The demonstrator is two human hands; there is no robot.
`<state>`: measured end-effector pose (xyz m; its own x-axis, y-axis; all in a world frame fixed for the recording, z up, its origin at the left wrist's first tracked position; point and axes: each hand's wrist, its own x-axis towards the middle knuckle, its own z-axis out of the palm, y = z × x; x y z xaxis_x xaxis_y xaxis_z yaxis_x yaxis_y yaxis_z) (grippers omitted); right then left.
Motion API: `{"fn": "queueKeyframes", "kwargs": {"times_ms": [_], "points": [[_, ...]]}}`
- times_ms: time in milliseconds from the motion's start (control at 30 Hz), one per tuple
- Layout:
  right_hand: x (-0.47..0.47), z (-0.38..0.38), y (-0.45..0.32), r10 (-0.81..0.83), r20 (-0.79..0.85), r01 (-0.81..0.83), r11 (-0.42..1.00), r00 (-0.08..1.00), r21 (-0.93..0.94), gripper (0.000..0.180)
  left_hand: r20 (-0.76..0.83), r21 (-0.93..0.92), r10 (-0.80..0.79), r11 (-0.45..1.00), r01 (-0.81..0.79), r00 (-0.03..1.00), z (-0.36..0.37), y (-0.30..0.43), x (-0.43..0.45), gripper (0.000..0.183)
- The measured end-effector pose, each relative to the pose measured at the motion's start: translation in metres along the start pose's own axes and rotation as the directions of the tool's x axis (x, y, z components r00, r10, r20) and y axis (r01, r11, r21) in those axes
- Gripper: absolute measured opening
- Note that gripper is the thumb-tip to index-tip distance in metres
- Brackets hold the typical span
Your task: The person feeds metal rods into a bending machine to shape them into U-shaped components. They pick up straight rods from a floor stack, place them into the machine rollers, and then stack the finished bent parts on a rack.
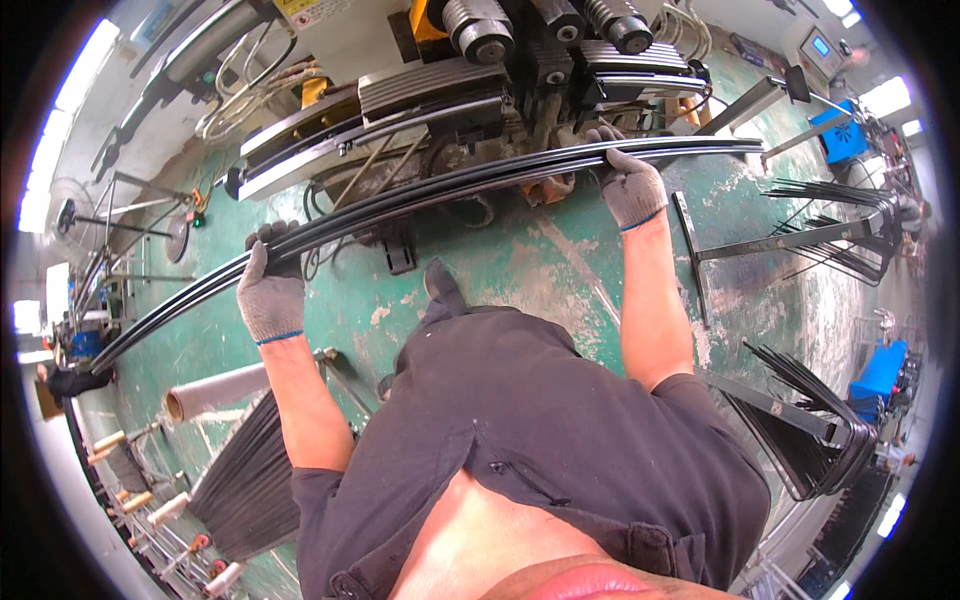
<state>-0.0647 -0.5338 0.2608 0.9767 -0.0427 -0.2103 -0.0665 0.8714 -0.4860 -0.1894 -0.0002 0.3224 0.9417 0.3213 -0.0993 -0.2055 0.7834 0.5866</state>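
Note:
A bundle of long, thin dark metal rods [442, 187] runs across in front of me, with its left part lower in the picture than its right. My left hand [274, 292], in a grey knit glove with a blue cuff edge, grips it left of the middle, thumb on the near side. Towards its right end, my right hand [630, 180], gloved alike, holds the same bundle. Beyond the rods stands a large metal machine [555, 75] with threaded shafts and ribbed covers.
Bent dark rods [862, 450] hang on a metal stand [780, 244] at the right. At the lower left are a plastic-film roll [217, 394] and a stack of dark rods [251, 480]. A fan [71, 217] stands far left. Another person [71, 381] is at the left edge.

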Motion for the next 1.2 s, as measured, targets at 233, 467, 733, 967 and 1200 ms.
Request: {"fn": "queueKeyframes", "kwargs": {"times_ms": [233, 467, 733, 967, 1200], "points": [[0.057, 0.068, 0.050, -0.175, -0.224, 0.151, 0.981, 0.959, -0.121, 0.012, -0.281, 0.077, -0.012, 0.996, 0.035, 0.960, -0.013, 0.000, 0.091, 0.030], [0.125, 0.122, 0.100, -0.142, -0.354, 0.020, 0.945, 0.924, -0.326, 0.032, -0.326, 0.037, -0.097, 0.993, 0.115, 0.940, -0.006, -0.025, 0.187, 0.039], [0.186, 0.062, 0.126, -0.367, -0.151, 0.022, 0.428, 0.918, -0.904, 0.044, -0.081, 0.039, -0.275, 0.960, 0.279, 0.958, 0.006, -0.065, 0.214, 0.040], [0.197, 0.066, 0.128, -0.364, -0.138, -0.164, -0.040, 0.921, -0.986, 0.031, -0.250, -0.032, -0.059, 0.998, 0.052, 0.966, -0.062, -0.009, 0.260, 0.034], [0.171, 0.117, 0.130, -0.257, -0.446, -0.203, 0.627, 0.857, -0.752, 0.030, -0.108, 0.029, -0.189, 0.981, 0.193, 0.976, 0.025, -0.091, 0.237, 0.033]]}}
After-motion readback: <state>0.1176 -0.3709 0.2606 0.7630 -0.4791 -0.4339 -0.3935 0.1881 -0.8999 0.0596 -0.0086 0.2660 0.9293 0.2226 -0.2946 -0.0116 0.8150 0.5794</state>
